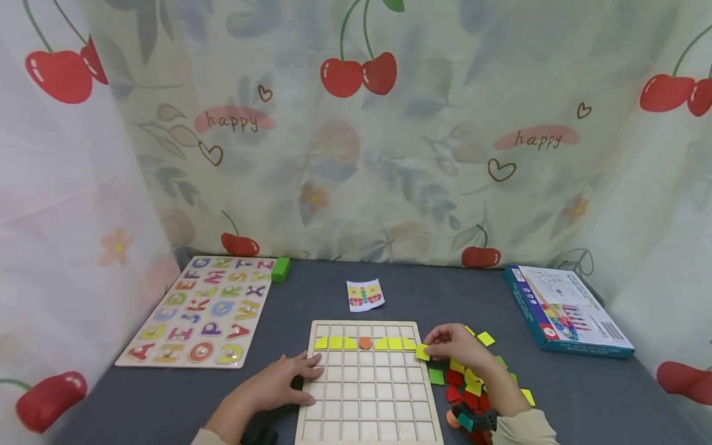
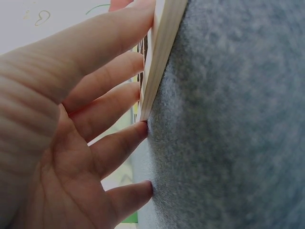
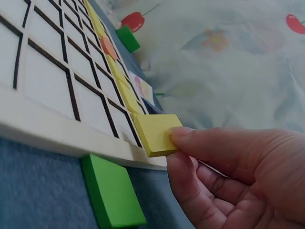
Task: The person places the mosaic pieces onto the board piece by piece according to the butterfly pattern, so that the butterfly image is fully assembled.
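Observation:
My right hand pinches a yellow square tile between thumb and fingers, over the right edge of the wooden grid board. Along the board's second row from the top lie several yellow tiles and one orange round piece. My left hand rests at the board's left edge with fingers spread; in the left wrist view, the thumb and some fingertips touch the board's side. Beyond the board lies a small card with a coloured butterfly pattern.
Loose yellow, red and green tiles are heaped under and around my right forearm, with a green square against the board. An alphabet board with a green block sits back left. A flat box lies at the right.

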`<state>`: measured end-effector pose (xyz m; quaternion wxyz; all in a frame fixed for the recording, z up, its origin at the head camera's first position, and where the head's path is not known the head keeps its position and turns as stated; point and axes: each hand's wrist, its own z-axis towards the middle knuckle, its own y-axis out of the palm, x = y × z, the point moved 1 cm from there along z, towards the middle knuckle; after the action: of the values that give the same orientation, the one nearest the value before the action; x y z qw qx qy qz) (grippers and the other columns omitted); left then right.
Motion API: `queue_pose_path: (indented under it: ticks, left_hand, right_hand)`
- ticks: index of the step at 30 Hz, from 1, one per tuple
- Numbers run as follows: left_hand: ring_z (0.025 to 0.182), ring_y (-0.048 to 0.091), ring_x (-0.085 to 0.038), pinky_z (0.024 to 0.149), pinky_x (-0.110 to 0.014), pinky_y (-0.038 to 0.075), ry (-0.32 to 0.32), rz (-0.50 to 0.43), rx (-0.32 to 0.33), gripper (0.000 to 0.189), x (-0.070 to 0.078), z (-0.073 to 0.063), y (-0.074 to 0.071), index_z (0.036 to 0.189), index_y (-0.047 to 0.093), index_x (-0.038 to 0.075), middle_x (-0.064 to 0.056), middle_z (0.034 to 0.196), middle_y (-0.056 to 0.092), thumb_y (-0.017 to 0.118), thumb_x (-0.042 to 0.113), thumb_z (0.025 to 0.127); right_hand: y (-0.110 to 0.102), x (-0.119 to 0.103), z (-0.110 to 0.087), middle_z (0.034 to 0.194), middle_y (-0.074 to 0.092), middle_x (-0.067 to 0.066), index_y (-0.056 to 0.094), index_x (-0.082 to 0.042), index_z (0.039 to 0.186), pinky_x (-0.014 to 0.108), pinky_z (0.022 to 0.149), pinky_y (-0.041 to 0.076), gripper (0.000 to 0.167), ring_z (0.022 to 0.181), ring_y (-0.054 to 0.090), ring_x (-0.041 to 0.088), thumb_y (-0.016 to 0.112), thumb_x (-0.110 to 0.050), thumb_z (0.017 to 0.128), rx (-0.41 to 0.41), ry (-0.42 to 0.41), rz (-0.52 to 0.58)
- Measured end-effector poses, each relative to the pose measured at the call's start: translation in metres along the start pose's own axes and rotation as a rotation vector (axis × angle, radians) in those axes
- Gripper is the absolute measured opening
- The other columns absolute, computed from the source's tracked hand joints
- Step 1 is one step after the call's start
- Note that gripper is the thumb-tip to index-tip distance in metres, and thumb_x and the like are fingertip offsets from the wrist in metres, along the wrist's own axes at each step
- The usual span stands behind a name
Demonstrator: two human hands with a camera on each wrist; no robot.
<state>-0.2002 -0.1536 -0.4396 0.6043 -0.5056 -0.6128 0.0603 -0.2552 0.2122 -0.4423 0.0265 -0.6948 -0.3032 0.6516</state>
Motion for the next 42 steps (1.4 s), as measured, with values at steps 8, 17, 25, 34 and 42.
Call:
queue_pose_path:
  ticks: [8,17,25,34,42]
  left_hand:
    - [0.139,0.025,-0.040,0.108,-0.069,0.009,0.016,0.005,-0.004,0.059,0.000,0.000,0.001,0.129,0.056,0.008,-0.009,0.146,0.041,0.073,0.031,0.078]
    - [0.140,0.024,-0.039,0.108,-0.068,0.008,0.007,-0.005,-0.008,0.060,-0.001,0.000,0.000,0.130,0.056,0.009,-0.008,0.146,0.041,0.073,0.033,0.078]
    - [0.140,0.024,-0.039,0.108,-0.069,0.008,0.018,-0.002,-0.004,0.060,-0.002,0.001,0.000,0.129,0.056,0.008,-0.009,0.146,0.041,0.073,0.032,0.078]
    - [0.139,0.024,-0.040,0.107,-0.070,0.007,0.026,-0.011,0.000,0.059,-0.002,0.001,0.000,0.129,0.056,0.008,-0.010,0.146,0.041,0.073,0.032,0.078]
    - [0.140,0.024,-0.039,0.107,-0.069,0.008,0.025,-0.008,-0.002,0.060,-0.001,0.000,0.000,0.130,0.056,0.008,-0.009,0.146,0.041,0.073,0.032,0.078]
  right_hand:
    - [0.016,-0.001,0.014,0.079,0.063,0.005,0.065,0.006,0.091,0.030,0.067,0.057,0.022,0.071,0.060,0.015,0.071,-0.012,0.081,0.017,-0.030,0.008]
    - [0.021,-0.006,0.013,0.077,0.064,0.005,0.067,0.004,0.089,0.027,0.063,0.054,0.018,0.066,0.057,0.014,0.073,-0.010,0.079,0.013,-0.036,-0.054]
    - [0.022,-0.005,0.012,0.075,0.062,0.002,0.068,0.000,0.087,0.023,0.059,0.047,0.017,0.066,0.052,0.014,0.075,-0.013,0.078,0.024,-0.036,-0.135]
    - [0.026,-0.007,0.010,0.072,0.063,0.002,0.070,-0.002,0.084,0.023,0.057,0.048,0.012,0.062,0.054,0.012,0.074,-0.011,0.077,0.068,-0.032,-0.184]
    - [0.026,-0.005,0.010,0.073,0.063,0.002,0.070,-0.002,0.084,0.023,0.056,0.047,0.013,0.063,0.054,0.013,0.074,-0.012,0.078,0.066,-0.031,-0.189]
